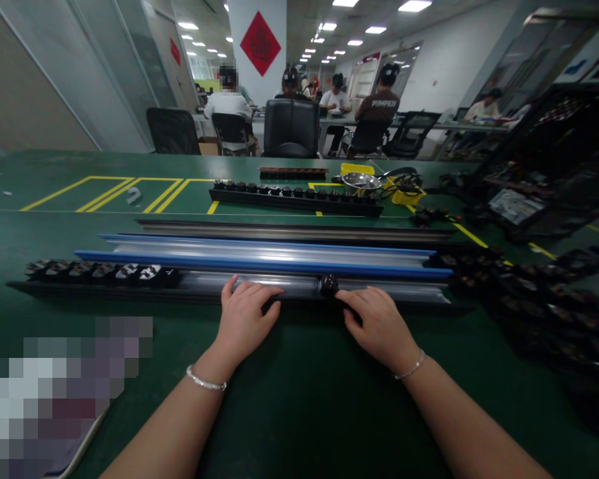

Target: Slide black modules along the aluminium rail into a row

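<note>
A long black rail (299, 286) with a shiny inner channel lies across the green table in front of me. My left hand (247, 316) rests on its front edge near the middle, fingers spread, thumb apart. Inside the channel sits a small black socket-like module (328, 285). The fingertips of my right hand (379, 322) touch or nearly touch that module's right side, with the thumb held away below. Several similar modules with pale, metallic tops (107, 270) stand in a row in the rail's left end.
Behind lie a blue-edged rail (264, 259), a dark rail (294, 231) and a black strip filled with modules (294, 198). Loose black modules (524, 293) are heaped at right. A metal dish (361, 180) and yellow tray (406, 194) stand farther back. Several people sit beyond the table.
</note>
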{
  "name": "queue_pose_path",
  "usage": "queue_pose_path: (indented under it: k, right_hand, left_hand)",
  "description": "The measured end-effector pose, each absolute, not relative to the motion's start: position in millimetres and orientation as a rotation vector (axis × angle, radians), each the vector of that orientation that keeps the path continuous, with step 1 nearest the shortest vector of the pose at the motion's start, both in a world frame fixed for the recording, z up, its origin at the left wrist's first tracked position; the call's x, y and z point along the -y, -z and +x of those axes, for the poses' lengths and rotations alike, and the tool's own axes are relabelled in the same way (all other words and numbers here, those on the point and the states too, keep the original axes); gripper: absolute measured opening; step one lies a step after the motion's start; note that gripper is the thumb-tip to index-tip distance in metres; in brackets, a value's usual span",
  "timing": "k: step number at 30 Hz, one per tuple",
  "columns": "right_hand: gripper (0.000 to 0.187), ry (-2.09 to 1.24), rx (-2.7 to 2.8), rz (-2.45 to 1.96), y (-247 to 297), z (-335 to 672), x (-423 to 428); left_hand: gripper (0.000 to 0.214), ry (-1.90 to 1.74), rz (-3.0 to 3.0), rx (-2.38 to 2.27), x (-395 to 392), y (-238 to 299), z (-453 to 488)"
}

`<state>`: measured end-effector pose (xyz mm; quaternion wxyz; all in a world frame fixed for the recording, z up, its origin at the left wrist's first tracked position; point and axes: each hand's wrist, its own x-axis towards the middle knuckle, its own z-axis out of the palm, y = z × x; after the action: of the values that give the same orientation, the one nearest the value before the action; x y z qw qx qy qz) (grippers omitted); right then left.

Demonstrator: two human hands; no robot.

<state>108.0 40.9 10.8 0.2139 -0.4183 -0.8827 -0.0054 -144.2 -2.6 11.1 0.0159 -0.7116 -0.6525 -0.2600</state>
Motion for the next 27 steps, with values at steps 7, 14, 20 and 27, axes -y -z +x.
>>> queue_pose_path:
  k: [7,14,20,27]
  right_hand:
    - [0.028,0.004,2.449,-1.155,-12.7,112.1,-42.9]
    - [0.027,0.009,2.442,-1.169,-11.9,115.0,-43.5]
    - [0.027,0.012,2.431,-1.164,-10.9,118.4,-43.7]
    - [0.027,0.008,2.439,-1.155,-11.1,119.5,-44.7]
  left_hand:
    - [0.02,0.821,-2.224,2.034,2.9,-10.6,-145.1]
    - [0.019,0.811,-2.228,2.041,3.3,-11.9,-144.7]
    - [0.02,0.792,-2.228,2.027,3.5,-12.5,-144.9]
    - [0.02,0.8,-2.218,2.051,3.9,-11.9,-144.3]
